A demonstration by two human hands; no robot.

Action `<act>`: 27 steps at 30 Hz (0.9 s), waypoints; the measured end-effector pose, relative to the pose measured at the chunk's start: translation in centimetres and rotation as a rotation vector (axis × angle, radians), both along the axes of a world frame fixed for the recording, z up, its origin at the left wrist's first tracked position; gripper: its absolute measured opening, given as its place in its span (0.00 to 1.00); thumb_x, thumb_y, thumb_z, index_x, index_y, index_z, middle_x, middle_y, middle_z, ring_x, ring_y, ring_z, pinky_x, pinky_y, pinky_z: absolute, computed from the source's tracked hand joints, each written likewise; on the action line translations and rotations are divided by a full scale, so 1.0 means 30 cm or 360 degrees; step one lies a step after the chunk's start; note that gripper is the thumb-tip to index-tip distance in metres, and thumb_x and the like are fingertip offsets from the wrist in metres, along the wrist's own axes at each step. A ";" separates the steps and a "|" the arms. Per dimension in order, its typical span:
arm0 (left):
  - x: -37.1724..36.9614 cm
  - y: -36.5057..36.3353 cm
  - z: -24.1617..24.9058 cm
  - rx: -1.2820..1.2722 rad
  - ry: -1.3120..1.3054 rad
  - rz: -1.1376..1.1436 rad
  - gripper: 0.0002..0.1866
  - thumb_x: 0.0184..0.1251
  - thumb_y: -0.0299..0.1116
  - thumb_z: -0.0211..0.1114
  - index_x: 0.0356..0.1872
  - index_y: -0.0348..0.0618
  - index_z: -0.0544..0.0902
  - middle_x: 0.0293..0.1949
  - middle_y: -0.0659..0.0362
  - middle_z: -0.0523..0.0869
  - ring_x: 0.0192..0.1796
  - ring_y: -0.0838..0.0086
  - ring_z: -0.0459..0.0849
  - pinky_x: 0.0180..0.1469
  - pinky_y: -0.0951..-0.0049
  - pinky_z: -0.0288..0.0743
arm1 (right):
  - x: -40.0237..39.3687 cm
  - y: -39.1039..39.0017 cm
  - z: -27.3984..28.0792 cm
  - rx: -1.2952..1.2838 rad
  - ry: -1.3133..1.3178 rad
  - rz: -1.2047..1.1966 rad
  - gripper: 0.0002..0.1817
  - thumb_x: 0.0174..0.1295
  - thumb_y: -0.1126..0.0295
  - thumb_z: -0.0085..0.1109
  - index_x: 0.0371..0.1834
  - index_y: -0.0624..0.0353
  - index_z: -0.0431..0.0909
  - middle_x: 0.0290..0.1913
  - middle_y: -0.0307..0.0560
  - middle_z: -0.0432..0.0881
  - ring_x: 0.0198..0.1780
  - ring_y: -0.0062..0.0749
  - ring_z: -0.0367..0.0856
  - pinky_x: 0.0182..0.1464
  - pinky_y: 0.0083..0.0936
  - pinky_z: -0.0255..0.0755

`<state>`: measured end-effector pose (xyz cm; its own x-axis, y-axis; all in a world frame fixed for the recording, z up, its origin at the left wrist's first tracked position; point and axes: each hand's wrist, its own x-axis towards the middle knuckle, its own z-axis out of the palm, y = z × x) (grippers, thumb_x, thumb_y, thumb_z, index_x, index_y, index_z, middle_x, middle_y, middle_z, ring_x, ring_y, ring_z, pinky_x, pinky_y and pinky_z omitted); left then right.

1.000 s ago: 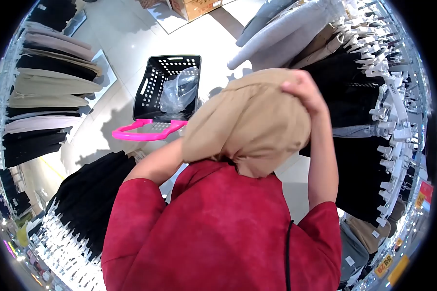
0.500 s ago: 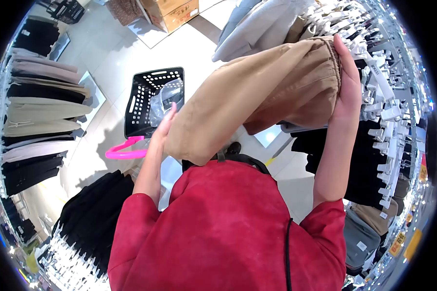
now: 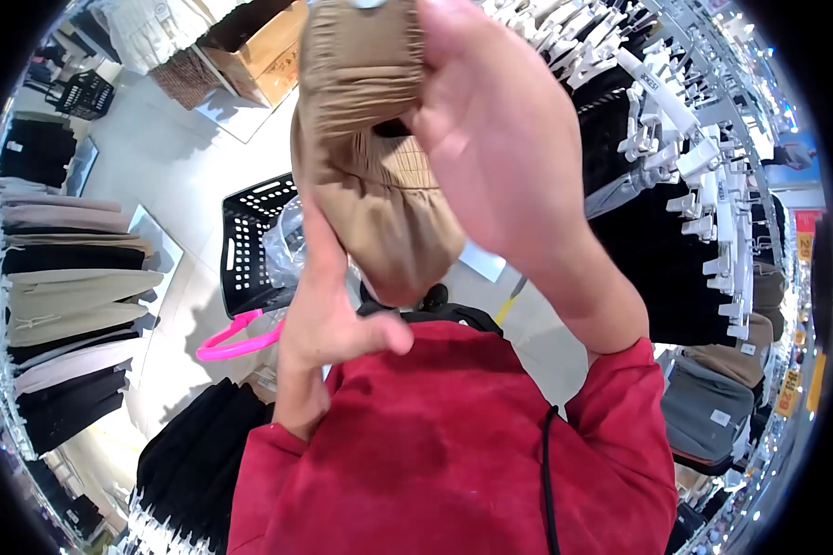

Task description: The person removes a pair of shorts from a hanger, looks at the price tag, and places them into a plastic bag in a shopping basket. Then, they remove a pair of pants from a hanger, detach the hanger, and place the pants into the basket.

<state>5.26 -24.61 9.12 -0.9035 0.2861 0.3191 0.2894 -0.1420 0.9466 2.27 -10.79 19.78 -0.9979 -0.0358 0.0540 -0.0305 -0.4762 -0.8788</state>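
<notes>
Tan garment [image 3: 403,227] swung upright, closer to camera than half a second ago, centre. Right hand [image 3: 504,143] grips its waistband; left hand [image 3: 329,319] released, thumb spread, fingers along its left side. Looks: ruched elastic waist, creased fabric below. Red top [image 3: 453,435] below it. Left: black basket [image 3: 236,245], pink handle [image 3: 236,350], right part blocked by left hand. Right: black clothes [image 3: 662,277], white hangers [image 3: 662,97]. Far left: cardboard box [image 3: 278,65], partly behind garment.
</notes>
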 end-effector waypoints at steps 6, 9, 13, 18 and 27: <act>-0.114 -0.050 0.066 0.0729 -0.0480 -0.0057 0.25 0.57 0.24 0.61 0.57 0.35 0.68 0.53 0.52 0.77 0.55 0.67 0.78 0.57 0.69 0.73 | 0.038 0.032 0.018 0.1371 0.1070 0.0369 0.22 0.64 0.67 0.56 0.55 0.70 0.66 0.44 0.56 0.76 0.45 0.40 0.79 0.48 0.30 0.72; -0.152 -0.070 0.052 0.0958 -0.0647 -0.0087 0.28 0.56 0.18 0.54 0.62 0.33 0.67 0.54 0.49 0.79 0.54 0.62 0.81 0.58 0.64 0.75 | -0.004 0.123 0.009 0.1473 0.0966 0.0349 0.22 0.64 0.69 0.56 0.59 0.68 0.71 0.46 0.52 0.81 0.50 0.30 0.79 0.52 0.26 0.72; -0.180 -0.120 0.032 0.1403 -0.1061 -0.0335 0.25 0.58 0.26 0.47 0.59 0.30 0.68 0.49 0.45 0.80 0.47 0.56 0.82 0.55 0.58 0.76 | -0.045 0.221 -0.163 0.1599 0.0759 -0.0243 0.28 0.59 0.68 0.60 0.63 0.61 0.68 0.46 0.49 0.81 0.46 0.29 0.78 0.52 0.25 0.71; -0.233 -0.185 -0.052 0.1292 -0.0991 -0.0093 0.17 0.65 0.38 0.52 0.44 0.33 0.78 0.39 0.48 0.84 0.39 0.59 0.84 0.49 0.62 0.79 | 0.016 0.189 -0.530 0.1735 0.0574 0.0245 0.30 0.54 0.60 0.65 0.59 0.58 0.70 0.42 0.56 0.81 0.45 0.44 0.81 0.48 0.34 0.73; -0.244 -0.262 -0.069 -0.0559 -0.0550 -0.0077 0.35 0.56 0.29 0.70 0.61 0.42 0.58 0.38 0.53 0.82 0.41 0.73 0.82 0.46 0.75 0.75 | 0.093 0.367 -0.482 0.0593 -0.0579 0.0409 0.13 0.63 0.65 0.56 0.36 0.66 0.80 0.36 0.38 0.80 0.37 0.18 0.77 0.44 0.20 0.72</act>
